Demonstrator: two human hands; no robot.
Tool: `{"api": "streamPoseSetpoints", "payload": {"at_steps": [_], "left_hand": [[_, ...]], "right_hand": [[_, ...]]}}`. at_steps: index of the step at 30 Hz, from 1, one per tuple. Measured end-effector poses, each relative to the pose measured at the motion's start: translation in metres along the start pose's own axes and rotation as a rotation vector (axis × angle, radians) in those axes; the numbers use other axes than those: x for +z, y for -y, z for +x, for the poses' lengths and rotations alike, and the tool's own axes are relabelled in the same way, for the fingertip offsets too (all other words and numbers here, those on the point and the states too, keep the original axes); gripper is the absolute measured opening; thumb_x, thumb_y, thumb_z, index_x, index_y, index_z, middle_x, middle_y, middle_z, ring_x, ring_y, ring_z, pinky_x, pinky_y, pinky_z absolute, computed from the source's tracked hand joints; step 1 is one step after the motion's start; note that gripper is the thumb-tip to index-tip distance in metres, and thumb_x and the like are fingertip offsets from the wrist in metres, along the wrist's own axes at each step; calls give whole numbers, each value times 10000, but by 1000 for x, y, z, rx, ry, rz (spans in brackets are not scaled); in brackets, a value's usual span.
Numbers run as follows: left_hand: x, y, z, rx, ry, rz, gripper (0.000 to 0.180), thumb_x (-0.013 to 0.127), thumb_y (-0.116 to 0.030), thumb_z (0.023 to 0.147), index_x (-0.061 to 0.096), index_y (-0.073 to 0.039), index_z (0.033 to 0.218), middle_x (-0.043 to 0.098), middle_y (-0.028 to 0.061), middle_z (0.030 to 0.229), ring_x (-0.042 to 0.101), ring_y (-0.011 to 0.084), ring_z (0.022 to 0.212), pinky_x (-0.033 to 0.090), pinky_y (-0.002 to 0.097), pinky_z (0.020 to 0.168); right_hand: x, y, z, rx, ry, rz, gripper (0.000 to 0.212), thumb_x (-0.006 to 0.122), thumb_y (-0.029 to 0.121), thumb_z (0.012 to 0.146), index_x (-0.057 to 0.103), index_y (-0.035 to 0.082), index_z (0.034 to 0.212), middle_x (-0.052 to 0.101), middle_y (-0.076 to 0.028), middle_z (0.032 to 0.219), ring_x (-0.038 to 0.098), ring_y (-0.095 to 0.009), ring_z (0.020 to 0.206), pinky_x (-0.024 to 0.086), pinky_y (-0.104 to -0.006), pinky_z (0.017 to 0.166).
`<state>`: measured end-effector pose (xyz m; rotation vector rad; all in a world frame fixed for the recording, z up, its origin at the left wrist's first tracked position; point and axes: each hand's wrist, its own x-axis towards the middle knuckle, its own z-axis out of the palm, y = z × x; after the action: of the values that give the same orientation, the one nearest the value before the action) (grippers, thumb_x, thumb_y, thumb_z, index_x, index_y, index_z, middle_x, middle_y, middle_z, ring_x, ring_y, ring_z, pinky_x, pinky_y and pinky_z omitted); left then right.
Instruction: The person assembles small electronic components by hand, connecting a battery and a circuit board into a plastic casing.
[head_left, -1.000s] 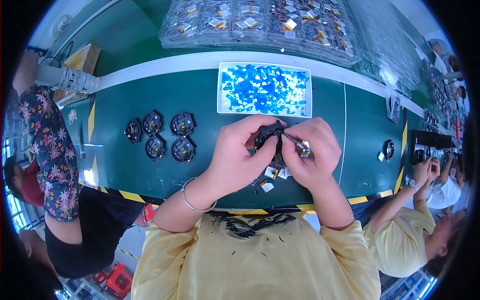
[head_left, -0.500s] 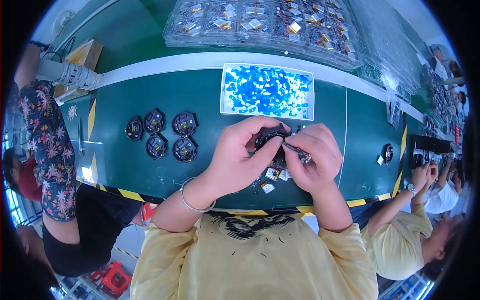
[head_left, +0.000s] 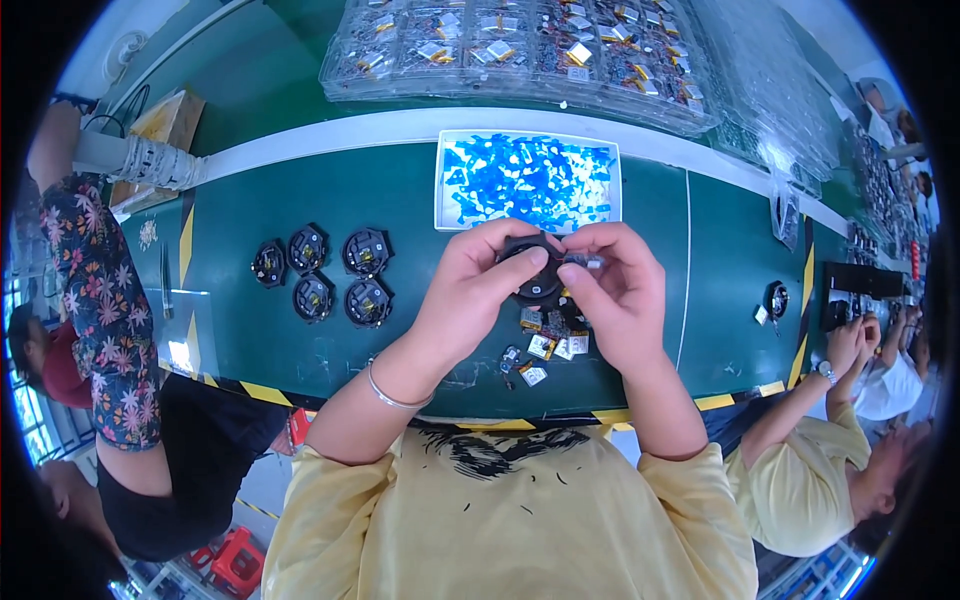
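My left hand [head_left: 462, 290] is closed round a round black housing [head_left: 541, 291], its thumb pressed on the inside. At the housing's right side my right hand [head_left: 630, 290] pinches a small dark grey electronic part [head_left: 584, 261] between thumb and index finger; its exact kind is hard to make out. Below both hands lies a heap of battery cells [head_left: 542, 346] with small boards and wires. Several similar black housings [head_left: 367, 251] rest in a cluster on the green tabletop to the left, with small parts inside them.
A white tray [head_left: 437, 200] of blue and white pieces stands just beyond my hands. Farther back are clear compartment trays [head_left: 470, 75] of electronic parts. Another housing [head_left: 777, 298] lies to the right. Co-workers [head_left: 810, 470] sit on both sides.
The housing has tipped so that its inside shows more. My right hand has turned and raised its fingers, with the small part now beside the housing's rim. More of the heap is visible.
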<state>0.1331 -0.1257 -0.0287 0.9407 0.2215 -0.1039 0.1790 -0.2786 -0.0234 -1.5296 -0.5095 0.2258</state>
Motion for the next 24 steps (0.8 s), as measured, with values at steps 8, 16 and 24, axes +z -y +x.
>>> {"api": "streamPoseSetpoints", "payload": {"at_steps": [8,16,24], "left_hand": [[-1,0,-2,42,2,107,159,542,44,817,614,38,958,655,97,918,622,115,794,501,235,727],[-4,5,1,99,-51,202,147,522,64,810,611,39,925,649,93,873,637,137,761,521,258,697],[-1,3,2,-115,141,165,118,582,32,814,583,23,931,629,37,868,588,70,799,474,200,671]], "right_hand": [[-11,3,1,194,85,328,177,582,-80,820,560,-19,985,575,-43,920,568,-79,853,472,-216,731],[-22,11,7,430,137,363,131,582,-28,810,569,4,937,594,-29,833,548,-60,651,442,-182,574],[-27,1,10,343,113,344,282,585,-42,785,583,2,1063,613,-31,881,572,-81,759,454,-203,690]]}}
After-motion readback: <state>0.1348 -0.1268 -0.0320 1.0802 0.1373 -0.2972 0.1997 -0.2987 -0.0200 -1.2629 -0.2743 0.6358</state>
